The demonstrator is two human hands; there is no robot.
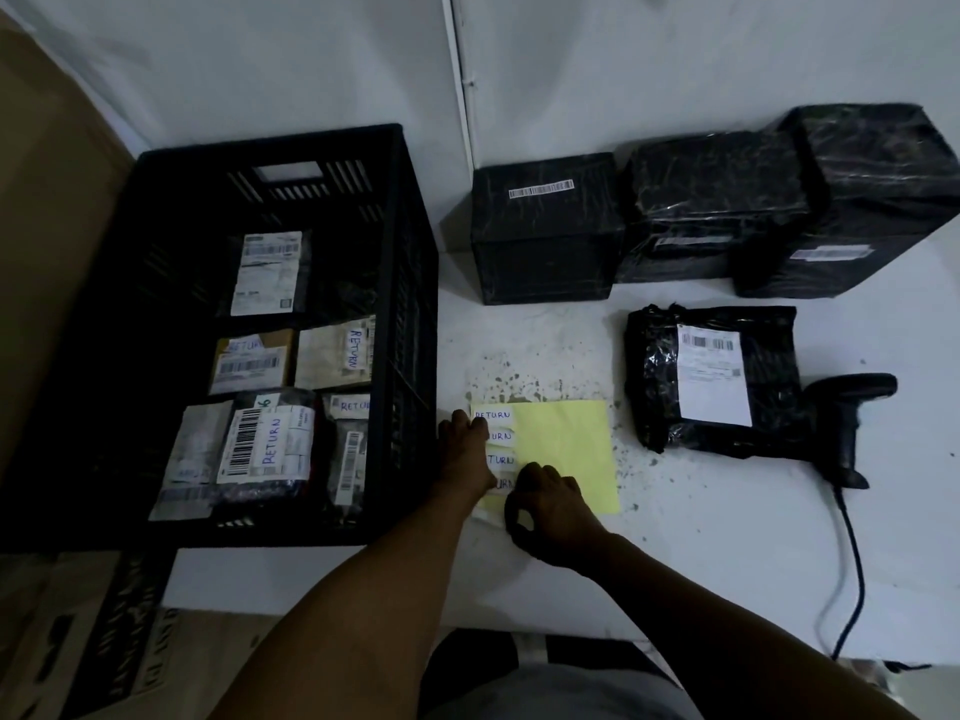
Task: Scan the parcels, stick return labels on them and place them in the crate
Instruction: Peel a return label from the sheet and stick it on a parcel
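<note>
Four white labels [493, 448] handwritten "RETURN" in blue sit in a column down the left edge of a yellow sheet [563, 454] on the bench [727, 553]. The left hand [465, 449] lies over the upper labels, fingers bent down onto them; whether it pinches one I cannot tell. The right hand [545, 514] has its fingers curled at the lowest label, seemingly pinching it.

The black crate [410, 283] stands at the left, just beside the sheet. It holds about five parcels [265, 444]; four show "RETURN" stickers, and the rear one shows only a printed shipping label with barcodes, too small to read.

Four black-wrapped parcels wait outside: three boxes [545, 231] in a row against the wall, each with a barcode strip, and one bag [711, 376] with a shipping label nearer the front. A black scanner [847, 428] lies touching the bag, its cable running off the front edge.

Bare bench lies between sheet and bag.
</note>
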